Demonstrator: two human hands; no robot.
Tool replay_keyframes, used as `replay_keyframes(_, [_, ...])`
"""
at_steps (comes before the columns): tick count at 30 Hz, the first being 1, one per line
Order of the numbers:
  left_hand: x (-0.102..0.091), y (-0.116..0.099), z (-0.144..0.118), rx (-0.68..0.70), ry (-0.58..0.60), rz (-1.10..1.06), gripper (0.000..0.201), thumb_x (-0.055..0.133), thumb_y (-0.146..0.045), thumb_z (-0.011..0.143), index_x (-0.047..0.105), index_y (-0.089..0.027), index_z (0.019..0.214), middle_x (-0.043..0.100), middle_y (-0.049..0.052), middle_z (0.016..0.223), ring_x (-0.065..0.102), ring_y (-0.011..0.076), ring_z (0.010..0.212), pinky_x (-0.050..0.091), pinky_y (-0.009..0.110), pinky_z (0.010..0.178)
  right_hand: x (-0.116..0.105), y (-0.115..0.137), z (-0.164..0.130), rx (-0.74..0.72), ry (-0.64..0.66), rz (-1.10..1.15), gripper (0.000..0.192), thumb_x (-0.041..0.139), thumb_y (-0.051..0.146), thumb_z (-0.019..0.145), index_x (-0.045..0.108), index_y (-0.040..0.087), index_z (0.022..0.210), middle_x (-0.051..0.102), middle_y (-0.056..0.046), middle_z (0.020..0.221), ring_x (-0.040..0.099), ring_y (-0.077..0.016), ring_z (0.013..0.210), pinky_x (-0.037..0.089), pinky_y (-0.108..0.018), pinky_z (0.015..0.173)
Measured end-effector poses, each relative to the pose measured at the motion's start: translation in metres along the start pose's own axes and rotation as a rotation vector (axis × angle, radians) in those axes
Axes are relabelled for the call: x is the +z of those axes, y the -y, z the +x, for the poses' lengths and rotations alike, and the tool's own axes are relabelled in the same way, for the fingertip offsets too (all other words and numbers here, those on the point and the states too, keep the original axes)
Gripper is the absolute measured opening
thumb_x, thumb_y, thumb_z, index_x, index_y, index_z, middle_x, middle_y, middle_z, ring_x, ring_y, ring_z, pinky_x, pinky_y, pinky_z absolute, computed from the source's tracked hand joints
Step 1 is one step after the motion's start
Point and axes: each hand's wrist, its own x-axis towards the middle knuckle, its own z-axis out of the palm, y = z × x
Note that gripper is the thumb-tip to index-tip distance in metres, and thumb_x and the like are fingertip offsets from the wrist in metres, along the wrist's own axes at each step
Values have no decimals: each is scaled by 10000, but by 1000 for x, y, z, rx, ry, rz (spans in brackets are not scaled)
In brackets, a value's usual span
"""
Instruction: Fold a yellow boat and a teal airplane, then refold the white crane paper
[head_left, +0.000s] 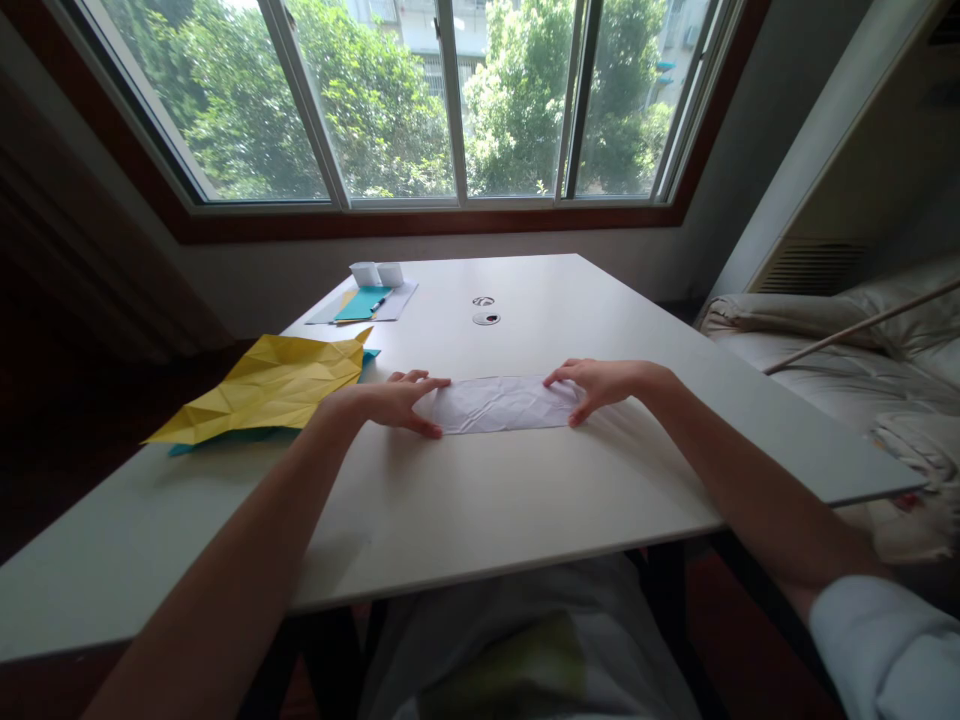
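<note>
A creased strip of white paper (499, 404) lies lengthwise across the white table (480, 510), in front of me. My left hand (401, 402) grips its left end, thumb at the near corner and fingers at the far one. At the opposite end, my right hand (596, 388) has the paper between its thumb at the near edge and its fingers at the far edge. Wrinkles run over the paper's surface. Whether it is one layer or folded over, I cannot tell.
Left of my hands lies a large creased yellow paper (281, 385) over a teal sheet (371, 354). Farther back are small white folded paper pieces (377, 274), a teal paper (363, 303) and a pen (380, 301). Round metal-rimmed fittings (486, 318) sit in the tabletop. A sofa (795, 320) stands at right.
</note>
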Motion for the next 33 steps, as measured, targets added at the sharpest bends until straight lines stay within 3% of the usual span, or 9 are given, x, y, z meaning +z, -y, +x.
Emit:
replay_keyframes(6, [-4, 5, -1, -60, 89, 5, 994, 553, -721, 603, 186, -296, 1424, 171, 119, 1494, 167, 346, 1340, 281, 467, 1010, -1, -5, 0, 3, 8, 3, 842, 704, 556, 555, 441, 268, 1300, 424, -81, 1320, 435, -288, 1170, 357, -365, 957])
replay_keyframes(10, [-7, 6, 0, -75, 93, -31, 1002, 503, -741, 625, 203, -222, 1428, 175, 136, 1489, 169, 345, 1337, 252, 458, 1033, -1, -9, 4, -7, -30, 19, 884, 689, 640, 515, 472, 249, 1278, 450, -101, 1290, 405, -314, 1187, 348, -386, 968])
replay_keyframes(16, [-5, 3, 10, -55, -96, -146, 770, 349, -688, 761, 468, -134, 1283, 439, 150, 1343, 374, 297, 1238, 312, 359, 1003, 0, -13, 7, -41, -74, 67, 881, 660, 675, 528, 480, 235, 1270, 438, -108, 1301, 383, -312, 1205, 342, -394, 979])
replay_keyframes(22, [-4, 0, 19, -113, -268, -414, 631, 481, -635, 712, 620, -154, 1096, 605, 113, 1159, 550, 252, 1039, 416, 303, 874, 1, -14, 7, -41, -85, 82, 871, 662, 678, 522, 489, 254, 1263, 431, -101, 1311, 383, -316, 1211, 336, -401, 988])
replay_keyframes(26, [-5, -1, 20, -148, -356, -659, 581, 611, -583, 625, 653, -144, 1005, 657, 107, 1019, 595, 242, 928, 458, 301, 748, 4, -18, 10, -37, -110, 61, 947, 666, 681, 517, 432, 234, 1319, 384, -114, 1364, 343, -321, 1249, 312, -404, 1015])
replay_keyframes(30, [-7, -7, 19, -189, -382, -955, 651, 741, -458, 537, 598, -145, 1089, 649, 49, 763, 607, 199, 740, 450, 276, 589, 7, -23, 12, -27, -121, 62, 1054, 675, 675, 514, 309, 230, 1396, 383, -125, 1378, 318, -329, 1270, 286, -422, 1030])
replay_keyframes(33, [-7, -10, 18, -207, -425, -1097, 659, 794, -362, 481, 592, -146, 1070, 627, 16, 719, 573, 146, 634, 434, 259, 559, 8, -24, 13, -29, -131, 84, 1075, 690, 663, 503, 291, 234, 1404, 408, -125, 1361, 332, -333, 1259, 293, -427, 1022])
